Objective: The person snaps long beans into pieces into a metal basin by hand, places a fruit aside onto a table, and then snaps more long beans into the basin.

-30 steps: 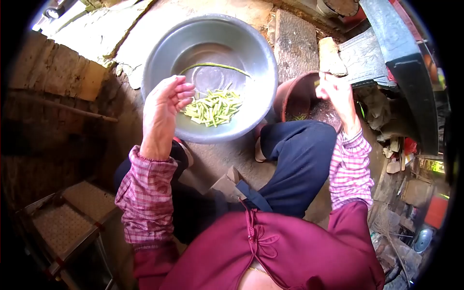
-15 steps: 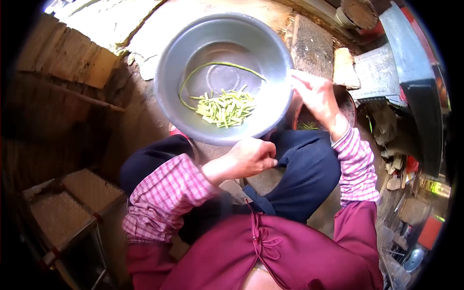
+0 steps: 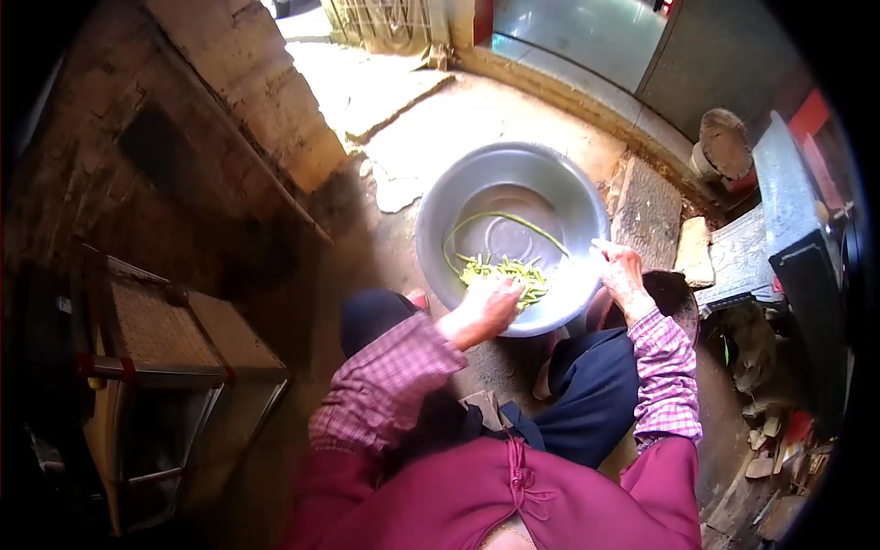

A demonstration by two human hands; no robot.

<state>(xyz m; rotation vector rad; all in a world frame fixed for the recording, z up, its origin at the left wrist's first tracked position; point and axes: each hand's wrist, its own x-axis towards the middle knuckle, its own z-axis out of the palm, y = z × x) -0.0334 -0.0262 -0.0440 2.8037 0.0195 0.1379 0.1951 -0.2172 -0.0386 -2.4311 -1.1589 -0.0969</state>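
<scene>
A wide grey basin (image 3: 449, 179) stands on the floor in front of my knees. Inside it lie a pile of cut green bean pieces (image 3: 530, 273) and one long green bean (image 3: 513, 217) curving around the bottom. My left hand (image 3: 493, 304) reaches over the near rim onto the pile, fingers curled downward; what they hold is hidden. At the basin's right edge, my right hand (image 3: 625, 275) is closed on the rim.
Beside my right knee is a dark reddish container (image 3: 678, 302). Wooden boards (image 3: 646, 211) and a metal-topped stand (image 3: 744, 252) are to the right. A glass-sided cabinet (image 3: 174, 339) stands left. A doorway (image 3: 577, 37) opens ahead.
My left hand has gone from outside the near rim to over the cut beans inside the basin. My right hand stays at the rim. The camera view has shifted, showing more ahead.
</scene>
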